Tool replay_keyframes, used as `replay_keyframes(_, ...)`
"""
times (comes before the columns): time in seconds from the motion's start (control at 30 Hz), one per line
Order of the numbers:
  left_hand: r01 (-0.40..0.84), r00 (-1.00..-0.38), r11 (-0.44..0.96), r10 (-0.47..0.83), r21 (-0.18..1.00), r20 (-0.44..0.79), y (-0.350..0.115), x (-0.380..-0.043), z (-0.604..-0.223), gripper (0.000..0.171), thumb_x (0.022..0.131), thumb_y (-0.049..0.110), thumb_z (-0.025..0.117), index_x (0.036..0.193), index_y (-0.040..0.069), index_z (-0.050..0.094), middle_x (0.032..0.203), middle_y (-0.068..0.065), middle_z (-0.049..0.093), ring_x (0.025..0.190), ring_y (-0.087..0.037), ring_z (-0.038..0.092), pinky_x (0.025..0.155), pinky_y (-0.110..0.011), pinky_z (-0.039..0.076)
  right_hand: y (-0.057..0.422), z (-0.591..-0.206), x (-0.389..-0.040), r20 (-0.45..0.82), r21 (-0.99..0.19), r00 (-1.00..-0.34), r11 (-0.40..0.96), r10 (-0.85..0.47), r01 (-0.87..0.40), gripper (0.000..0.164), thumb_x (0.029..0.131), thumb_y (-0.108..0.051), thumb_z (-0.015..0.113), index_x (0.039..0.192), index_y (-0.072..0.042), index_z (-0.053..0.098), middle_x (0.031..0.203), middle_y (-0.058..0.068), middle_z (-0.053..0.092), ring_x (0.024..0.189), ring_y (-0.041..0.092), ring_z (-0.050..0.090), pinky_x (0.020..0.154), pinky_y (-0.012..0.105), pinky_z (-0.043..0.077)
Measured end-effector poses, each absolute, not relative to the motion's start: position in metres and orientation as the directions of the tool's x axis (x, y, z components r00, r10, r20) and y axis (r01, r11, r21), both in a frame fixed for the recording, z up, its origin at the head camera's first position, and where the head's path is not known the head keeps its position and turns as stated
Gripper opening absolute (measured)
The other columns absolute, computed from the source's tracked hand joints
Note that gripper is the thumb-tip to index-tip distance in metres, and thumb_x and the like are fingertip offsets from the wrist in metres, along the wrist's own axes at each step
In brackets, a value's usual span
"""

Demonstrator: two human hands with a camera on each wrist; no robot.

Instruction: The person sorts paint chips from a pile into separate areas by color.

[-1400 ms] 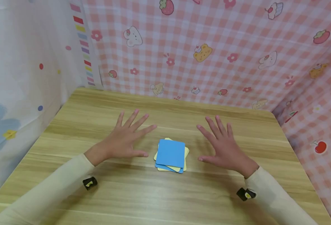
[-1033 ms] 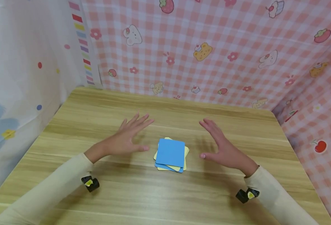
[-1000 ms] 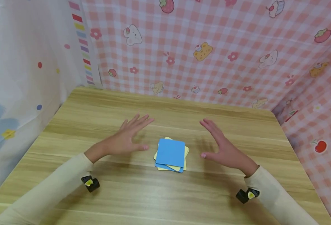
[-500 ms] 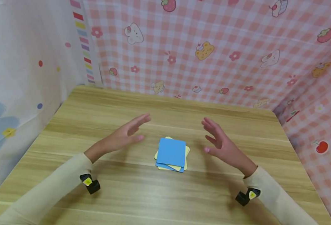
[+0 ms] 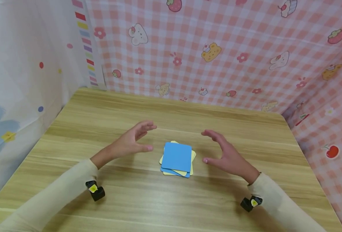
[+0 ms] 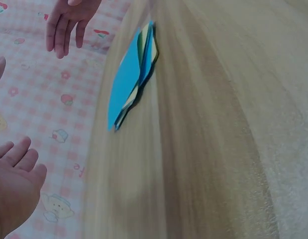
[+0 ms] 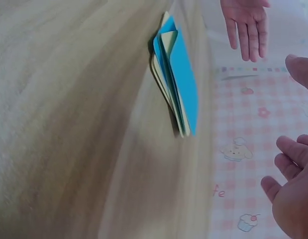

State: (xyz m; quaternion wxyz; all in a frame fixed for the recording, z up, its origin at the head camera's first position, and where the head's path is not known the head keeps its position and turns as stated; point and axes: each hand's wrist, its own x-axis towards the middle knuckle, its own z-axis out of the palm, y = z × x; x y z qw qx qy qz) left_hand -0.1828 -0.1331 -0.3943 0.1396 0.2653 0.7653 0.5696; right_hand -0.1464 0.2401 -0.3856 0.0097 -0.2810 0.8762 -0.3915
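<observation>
A loose stack of blue and yellow square cards [image 5: 176,157] with rounded corners lies on the wooden table, a blue one on top and the lower ones turned askew. To its left my left hand [image 5: 128,141] hovers above the table, fingers relaxed and slightly bent, thumb apart, holding nothing. On the other side hangs my right hand [image 5: 229,156], likewise bare, its thumb and fingers spread apart toward the stack. Neither hand touches the cards. Both wrist views show the cards [image 6: 128,79] from the side, layered with small gaps between them.
The wooden table [image 5: 159,206] has a back edge against a pink checked cloth [image 5: 188,38] with cartoon prints. A white printed cloth [image 5: 20,58] hangs at the left. Small black devices [image 5: 96,190] sit at both wrists.
Both hands have gone from flat and widely splayed to turned sideways with fingers closer together and slightly bent. The right hand has lately shifted a little left. The cards have not moved.
</observation>
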Motion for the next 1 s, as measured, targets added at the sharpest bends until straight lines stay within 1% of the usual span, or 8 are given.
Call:
replay_keyframes(0.07, 0.232, -0.819, 0.208, 0.569, 0.950, 0.075, -0.132, -0.183, -0.397, 0.082, 0.089, 0.008, 0.077, 0.155, 0.002, 0.029, 0.156, -0.016, 0.040, 0.148, -0.031, 0.032, 0.122, -0.047, 0.022, 0.239, -0.388, -0.147, 0.192, -0.708, -0.845, 0.526, -0.499, -0.471, 0.085, 0.084, -0.011, 0.084, 0.154, -0.011, 0.036, 0.151, 0.005, 0.047, 0.139, 0.030, 0.042, 0.113, 0.055, 0.033)
replay_keyframes(0.17, 0.201, -0.812, 0.209, 0.582, 0.957, 0.043, -0.130, -0.183, -0.400, 0.080, 0.090, 0.009, 0.076, 0.154, 0.002, 0.029, 0.157, -0.016, 0.040, 0.148, -0.031, 0.033, 0.121, -0.047, 0.024, 0.236, -0.392, -0.149, 0.165, -0.728, -0.851, 0.520, -0.499, -0.447, 0.085, 0.084, -0.012, 0.084, 0.154, -0.009, 0.035, 0.150, 0.007, 0.050, 0.138, 0.032, 0.043, 0.113, 0.054, 0.033)
replay_keyframes(0.37, 0.149, -0.800, 0.227, 0.600, 0.962, -0.018, -0.127, -0.187, -0.411, 0.077, 0.093, 0.011, 0.074, 0.155, 0.000, 0.029, 0.158, -0.016, 0.038, 0.148, -0.033, 0.032, 0.120, -0.051, 0.026, 0.233, -0.402, -0.154, 0.089, -0.750, -0.859, 0.534, -0.504, -0.391, 0.087, 0.083, -0.015, 0.084, 0.153, -0.006, 0.034, 0.150, 0.011, 0.048, 0.138, 0.035, 0.042, 0.114, 0.057, 0.032)
replay_keyframes(0.53, 0.113, -0.797, 0.268, 0.600, 0.957, -0.074, -0.122, -0.187, -0.419, 0.078, 0.093, 0.014, 0.073, 0.155, 0.001, 0.029, 0.159, -0.015, 0.037, 0.149, -0.034, 0.029, 0.119, -0.055, 0.025, 0.229, -0.411, -0.156, 0.032, -0.732, -0.857, 0.572, -0.514, -0.371, 0.089, 0.082, -0.021, 0.086, 0.153, -0.004, 0.035, 0.150, 0.013, 0.045, 0.139, 0.036, 0.039, 0.114, 0.059, 0.032)
replay_keyframes(0.67, 0.077, -0.797, 0.321, 0.589, 0.944, -0.135, -0.115, -0.186, -0.422, 0.079, 0.093, 0.021, 0.074, 0.155, 0.001, 0.030, 0.158, -0.015, 0.037, 0.149, -0.034, 0.027, 0.120, -0.056, 0.024, 0.227, -0.416, -0.154, -0.019, -0.706, -0.859, 0.615, -0.512, -0.351, 0.092, 0.081, -0.028, 0.087, 0.153, -0.005, 0.035, 0.152, 0.013, 0.043, 0.140, 0.036, 0.038, 0.112, 0.060, 0.034)
replay_keyframes(0.83, 0.075, -0.795, 0.367, 0.583, 0.927, -0.166, -0.107, -0.185, -0.421, 0.087, 0.089, 0.027, 0.079, 0.156, 0.001, 0.030, 0.160, -0.014, 0.035, 0.150, -0.033, 0.025, 0.121, -0.054, 0.021, 0.222, -0.423, -0.155, -0.062, -0.655, -0.851, 0.665, -0.521, -0.360, 0.097, 0.079, -0.034, 0.087, 0.154, -0.005, 0.033, 0.154, 0.012, 0.040, 0.142, 0.033, 0.035, 0.113, 0.056, 0.034)
replay_keyframes(1.0, 0.108, -0.764, 0.436, 0.611, 0.894, -0.206, -0.101, -0.186, -0.429, 0.100, 0.084, 0.033, 0.082, 0.159, 0.004, 0.023, 0.165, -0.013, 0.024, 0.153, -0.031, 0.018, 0.122, -0.053, 0.019, 0.216, -0.429, -0.157, -0.034, -0.590, -0.827, 0.679, -0.562, -0.437, 0.100, 0.076, -0.038, 0.089, 0.152, -0.001, 0.036, 0.153, 0.016, 0.042, 0.141, 0.036, 0.034, 0.114, 0.057, 0.032)
